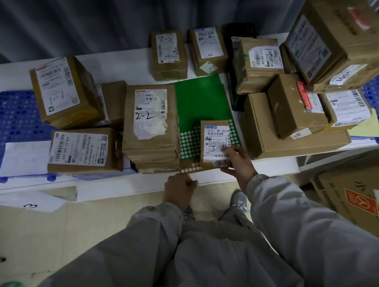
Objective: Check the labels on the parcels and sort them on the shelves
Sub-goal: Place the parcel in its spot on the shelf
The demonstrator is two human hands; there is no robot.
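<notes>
At the white worktop point(125, 185)'s front edge, hemmed between a taped cardboard stack point(150, 127) and a flat carton point(293, 144), a small brown parcel point(215, 143) with a white barcode label lies on a green dotted sheet point(201, 101), the right hand point(238, 162)'s grip pinching its near corner, the left hand point(181, 189)'s grip curled at the sheet's edge.
</notes>
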